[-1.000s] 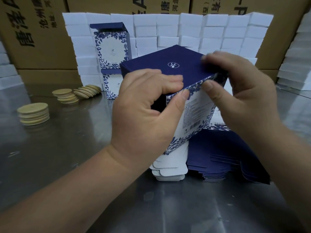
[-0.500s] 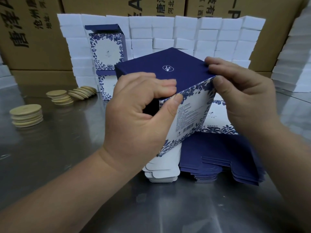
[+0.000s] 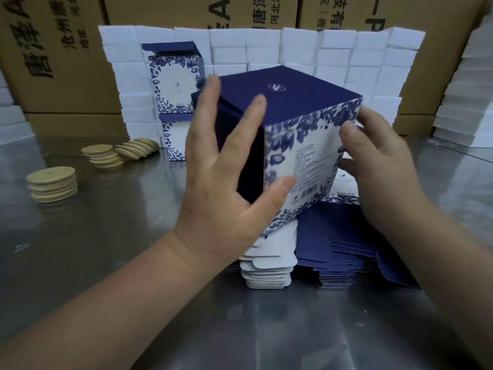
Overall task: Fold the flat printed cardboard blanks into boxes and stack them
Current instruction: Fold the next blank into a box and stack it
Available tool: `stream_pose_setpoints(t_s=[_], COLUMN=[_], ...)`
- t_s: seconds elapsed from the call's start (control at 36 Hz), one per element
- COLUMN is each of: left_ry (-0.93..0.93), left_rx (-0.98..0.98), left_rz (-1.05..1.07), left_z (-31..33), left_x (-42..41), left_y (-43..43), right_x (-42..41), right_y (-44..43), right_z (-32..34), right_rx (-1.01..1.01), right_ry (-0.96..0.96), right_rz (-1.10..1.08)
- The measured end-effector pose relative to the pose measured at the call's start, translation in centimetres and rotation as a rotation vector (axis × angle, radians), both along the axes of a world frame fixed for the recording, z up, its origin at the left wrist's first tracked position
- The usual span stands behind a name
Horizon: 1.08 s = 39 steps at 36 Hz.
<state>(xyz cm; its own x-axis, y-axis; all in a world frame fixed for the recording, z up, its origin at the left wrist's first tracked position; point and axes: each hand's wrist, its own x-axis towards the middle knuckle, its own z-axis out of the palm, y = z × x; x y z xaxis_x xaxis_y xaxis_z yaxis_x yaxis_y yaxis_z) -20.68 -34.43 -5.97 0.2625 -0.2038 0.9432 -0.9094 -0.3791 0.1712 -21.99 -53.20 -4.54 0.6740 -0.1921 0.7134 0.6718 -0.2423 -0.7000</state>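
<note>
Two hands hold one folded box (image 3: 293,124) tilted in the air over the middle of the steel tabletop (image 3: 106,249). Its navy top panel faces up, and a white face with blue flowers and small print is turned toward the camera. The left hand (image 3: 226,188) lies against the box's dark navy left side, fingers spread and nearly straight, thumb pressing the lower part of the printed face. The right hand (image 3: 378,166) grips the box's right edge, thumb on the printed face and fingers curled round behind.

Directly under the box, a pile of flat blanks (image 3: 338,263) lies on the tabletop, flaps pointing to the near edge. Toward the far edge, left of the middle, two finished boxes (image 3: 174,81) stand one on the other, the upper one with its lid flap raised. They stand in front of a wall of white blocks (image 3: 266,46). Short piles of wooden discs (image 3: 52,185) sit toward the left edge. Behind everything rise brown cartons (image 3: 53,62).
</note>
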Motion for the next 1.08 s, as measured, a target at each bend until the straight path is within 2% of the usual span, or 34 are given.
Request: stream_pose_setpoints(t_s=[0.08, 0.22, 0.31, 0.39, 0.47, 0.53, 0.64, 0.72, 0.81, 0.92, 0.97, 1.03, 1.08], left_ry=[0.118, 0.645, 0.804, 0.79, 0.764, 0.721, 0.571, 0.421, 0.251, 0.151, 0.056, -0.024, 0.031], left_rx=[-0.01, -0.439, -0.416, -0.348, -0.372, -0.358, -0.351, -0.259, -0.166, -0.042, 0.066, 0.096, -0.027], left_rz=[-0.033, -0.153, -0.146, -0.061, -0.205, -0.218, -0.087, 0.075, 0.096, -0.026, -0.061, -0.033, 0.019], left_z=[-0.7, -0.5, -1.2, -1.8, -1.4, -1.2, -0.9, -0.7, -0.7, -0.5, -0.7, -0.6, -0.4], left_x=[0.6, 2.6, 4.1, 4.4, 3.7, 3.3, 2.5, 1.6, 1.1, 0.9, 0.9, 0.9, 1.0], left_y=[0.5, 1.4, 1.7, 1.5, 1.3, 1.3, 1.3, 1.1, 1.3, 1.7, 1.7, 1.6, 1.7], right_x=[0.2, 0.7, 0.7, 0.7, 0.8, 0.9, 0.9, 0.5, 0.1, 0.3, 0.6, 0.7, 0.7], right_y=[-0.2, -0.8, -0.7, -0.7, -0.8, -0.7, -0.4, -0.4, -0.2, -0.2, -0.4, -0.5, -0.7], right_z=[-0.3, -1.4, -1.5, -1.6, -1.7, -1.8, -1.6, -1.4, -1.3, -1.2, -1.1, -1.3, -1.4], right_rx=[-0.027, -0.032, -0.042, -0.055, -0.031, -0.015, -0.023, -0.15, -0.116, 0.175, 0.266, 0.282, 0.163], right_ry=[0.041, 0.136, 0.166, 0.166, 0.171, 0.179, 0.162, 0.182, 0.227, 0.342, 0.37, 0.358, 0.318], right_rz=[-0.06, -0.15, -0.142, -0.136, -0.142, -0.148, -0.248, -0.381, -0.26, 0.085, 0.128, 0.011, -0.234])
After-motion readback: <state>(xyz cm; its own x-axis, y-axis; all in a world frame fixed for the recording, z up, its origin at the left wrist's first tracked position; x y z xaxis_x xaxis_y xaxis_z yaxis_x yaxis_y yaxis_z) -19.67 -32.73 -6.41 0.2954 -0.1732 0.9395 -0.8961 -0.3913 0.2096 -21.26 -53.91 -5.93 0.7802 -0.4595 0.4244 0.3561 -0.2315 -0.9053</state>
